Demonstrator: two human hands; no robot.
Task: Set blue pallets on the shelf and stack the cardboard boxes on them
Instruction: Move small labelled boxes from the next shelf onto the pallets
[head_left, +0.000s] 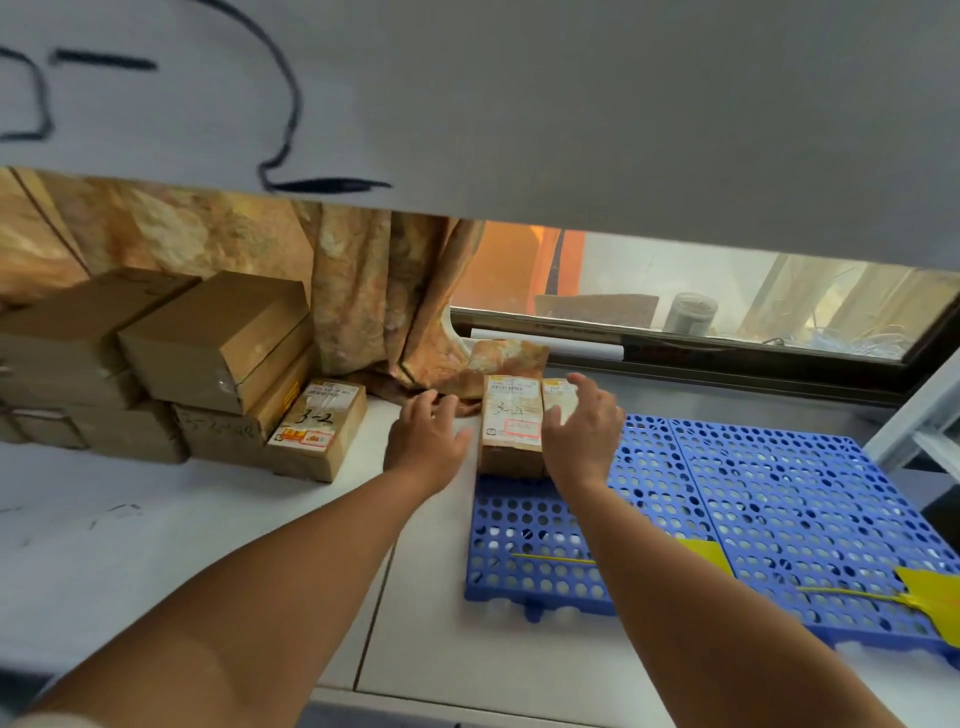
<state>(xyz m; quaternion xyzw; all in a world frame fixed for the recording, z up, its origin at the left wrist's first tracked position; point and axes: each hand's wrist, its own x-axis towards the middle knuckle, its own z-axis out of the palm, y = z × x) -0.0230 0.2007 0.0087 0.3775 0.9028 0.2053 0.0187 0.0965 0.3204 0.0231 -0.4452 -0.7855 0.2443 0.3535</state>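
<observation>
Bare forearms (291, 571), perhaps pale sleeve (36, 721).

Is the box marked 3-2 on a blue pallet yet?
No, the box marked 3-2 sits on the white shelf, left of the blue pallets, against the stack of brown boxes.

The low cardboard box (318, 423) at nine o'clock from centre bears a white label with handwritten "3-2"; its print is too blurred to read. At three o'clock from it, the upright box (511, 426) on the blue pallet (524, 545) shows handwritten "3-" with an unclear last figure. Black marker strokes on the grey panel (519, 104), towards eleven o'clock, are illegible.
</observation>
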